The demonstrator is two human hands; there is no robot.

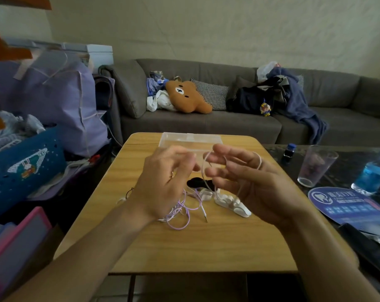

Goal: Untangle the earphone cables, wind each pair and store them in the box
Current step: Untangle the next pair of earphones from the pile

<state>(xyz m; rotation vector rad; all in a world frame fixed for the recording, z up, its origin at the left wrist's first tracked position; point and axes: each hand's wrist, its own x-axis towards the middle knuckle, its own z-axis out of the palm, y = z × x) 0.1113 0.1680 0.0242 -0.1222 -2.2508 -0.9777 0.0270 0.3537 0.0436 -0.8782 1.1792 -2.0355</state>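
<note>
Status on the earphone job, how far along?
Early. Done: nothing visibly stored; no cable shows in the clear box at the table's far edge. In hand: a white cable looped over the right hand, with the left hand at its other end, winding. Left: the purple cable lies loose on the table, and a black item sits behind it.

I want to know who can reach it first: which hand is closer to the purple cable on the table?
Left. The left hand is raised directly above the purple cable, its wrist overlapping it in view; the right hand is off to the right, winding a white cable.
</note>
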